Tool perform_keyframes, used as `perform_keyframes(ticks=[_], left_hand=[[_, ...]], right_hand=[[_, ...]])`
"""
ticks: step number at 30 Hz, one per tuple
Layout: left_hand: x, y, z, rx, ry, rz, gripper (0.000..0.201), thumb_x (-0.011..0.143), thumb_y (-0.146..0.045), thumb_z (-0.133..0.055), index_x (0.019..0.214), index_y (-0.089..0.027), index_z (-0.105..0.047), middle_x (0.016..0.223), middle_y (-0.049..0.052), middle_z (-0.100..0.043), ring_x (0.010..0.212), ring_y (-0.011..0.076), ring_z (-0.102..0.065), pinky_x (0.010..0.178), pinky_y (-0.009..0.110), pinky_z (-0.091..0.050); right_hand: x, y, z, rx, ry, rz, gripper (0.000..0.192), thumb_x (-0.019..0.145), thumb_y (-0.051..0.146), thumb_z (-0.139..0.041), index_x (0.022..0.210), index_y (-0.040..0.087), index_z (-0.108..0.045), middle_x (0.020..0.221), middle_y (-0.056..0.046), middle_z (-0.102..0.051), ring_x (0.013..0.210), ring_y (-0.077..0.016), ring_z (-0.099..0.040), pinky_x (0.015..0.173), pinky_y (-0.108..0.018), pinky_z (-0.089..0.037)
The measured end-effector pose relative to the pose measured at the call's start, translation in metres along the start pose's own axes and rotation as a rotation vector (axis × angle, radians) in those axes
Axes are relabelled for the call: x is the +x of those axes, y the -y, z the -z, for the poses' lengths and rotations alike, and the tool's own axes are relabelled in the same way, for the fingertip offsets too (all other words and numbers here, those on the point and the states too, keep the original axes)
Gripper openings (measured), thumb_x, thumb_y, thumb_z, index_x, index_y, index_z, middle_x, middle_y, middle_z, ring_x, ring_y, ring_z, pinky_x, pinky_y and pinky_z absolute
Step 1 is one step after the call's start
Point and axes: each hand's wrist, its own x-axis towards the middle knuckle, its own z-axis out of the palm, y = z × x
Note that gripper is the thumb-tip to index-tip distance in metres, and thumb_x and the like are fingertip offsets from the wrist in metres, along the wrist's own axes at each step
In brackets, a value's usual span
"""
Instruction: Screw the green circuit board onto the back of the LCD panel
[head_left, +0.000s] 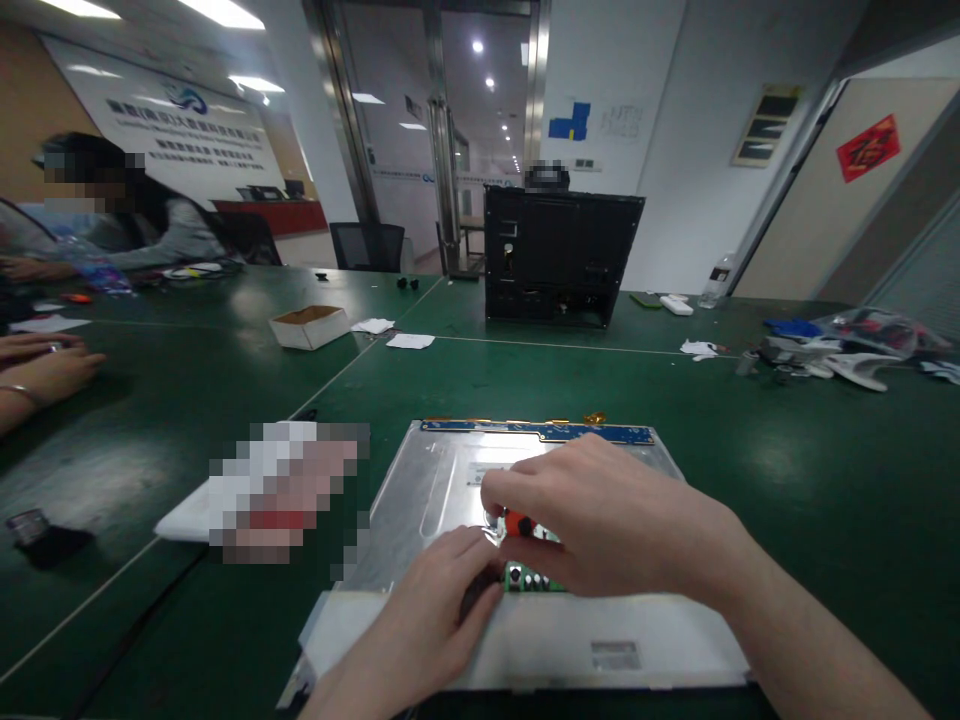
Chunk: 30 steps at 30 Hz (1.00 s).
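Your right hand (607,520) closes its fingertips around a small orange-handled screwdriver (517,523), held over the small green circuit board (531,578) mounted on the flat, silvery metal back of a display panel (442,480). Your left hand (431,610) rests beside it, fingers curled narrow and touching the board's left edge; whether they pinch anything, you cannot tell. The panel lies on the smooth dark-green mat-covered table (787,450), with a black computer case (559,255) standing well beyond.
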Motion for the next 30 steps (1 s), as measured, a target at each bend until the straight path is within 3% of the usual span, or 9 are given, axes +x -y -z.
perform_keyframes(ticks=[8,30], left_hand=[[-0.0003,0.0048,-0.0021,0.011,0.009,-0.023,0.015,0.085,-0.012,-0.047,0.093,-0.021,-0.057,0.096,0.005,-0.063,0.091,0.0215,-0.058,0.080,0.032,-0.047],[-0.0001,0.0018,-0.0001,0.001,0.004,-0.017,0.017,0.084,-0.012,-0.046,0.093,-0.021,-0.058,0.094,0.005,-0.063,0.087,0.0210,-0.059,0.077,0.031,-0.048]], right_hand=[[-0.0010,-0.0017,-0.0007,-0.002,-0.017,0.013,0.005,0.087,0.023,-0.049,0.090,0.020,-0.051,0.083,0.000,-0.066,0.064,-0.0130,-0.052,0.051,-0.027,-0.023],[0.0000,-0.0023,-0.0006,-0.013,-0.006,-0.036,0.007,0.085,0.024,-0.056,0.088,0.020,-0.054,0.078,-0.001,-0.068,0.064,-0.0134,-0.057,0.052,-0.027,-0.022]])
